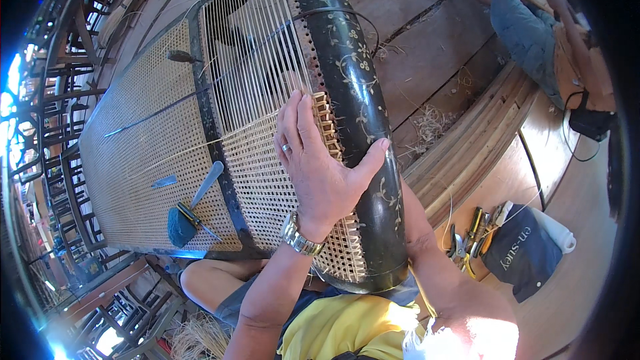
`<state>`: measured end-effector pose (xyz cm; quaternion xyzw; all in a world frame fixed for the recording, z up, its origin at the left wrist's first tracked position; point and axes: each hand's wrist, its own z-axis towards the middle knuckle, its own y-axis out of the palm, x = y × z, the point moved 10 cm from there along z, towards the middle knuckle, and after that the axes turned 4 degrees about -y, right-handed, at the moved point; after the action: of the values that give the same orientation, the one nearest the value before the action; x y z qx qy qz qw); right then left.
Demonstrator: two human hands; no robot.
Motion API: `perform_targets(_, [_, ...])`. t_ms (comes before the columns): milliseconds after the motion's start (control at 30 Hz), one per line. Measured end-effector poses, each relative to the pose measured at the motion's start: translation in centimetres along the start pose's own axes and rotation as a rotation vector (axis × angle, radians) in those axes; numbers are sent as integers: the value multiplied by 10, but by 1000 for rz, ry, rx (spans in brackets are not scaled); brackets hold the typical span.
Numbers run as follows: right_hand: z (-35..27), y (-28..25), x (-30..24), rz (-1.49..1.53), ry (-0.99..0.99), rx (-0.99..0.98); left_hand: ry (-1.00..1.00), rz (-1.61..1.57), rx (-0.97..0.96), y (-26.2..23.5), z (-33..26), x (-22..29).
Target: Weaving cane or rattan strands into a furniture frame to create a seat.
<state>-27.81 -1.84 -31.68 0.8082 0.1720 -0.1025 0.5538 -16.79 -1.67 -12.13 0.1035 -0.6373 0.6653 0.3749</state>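
Note:
A black wooden frame with painted gold flowers (363,103) holds a panel of woven cane (260,180). My left hand (317,167) lies flat on it, fingers stretched and thumb spread onto the black rail; a ring and a metal wristwatch (301,235) are on it. Beyond the fingertips, bare cane strands (247,47) run lengthwise, with no cross weave. Short cane loops (327,120) line the rail beside my hand. My right forearm (427,247) passes under the rail, where the frame hides my right hand; a skin-coloured patch shows faintly through the strands.
On the finished cane at left lie a blue pincushion-like lump (180,228), a screwdriver (193,217) and a long thin rod (160,107). Pliers and other hand tools (473,240) rest by a dark cloth bag (523,250) at right. Wooden strips (480,133) and another person's leg (527,37) are beyond.

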Motion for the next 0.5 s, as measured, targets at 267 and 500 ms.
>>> perform_targets(267, [3,-8,0,3,1,4,1,-39,24,2,-2,-5])
perform_targets(500, [1,-18,11,18,14,17,1,-52,32,1,0,-6])
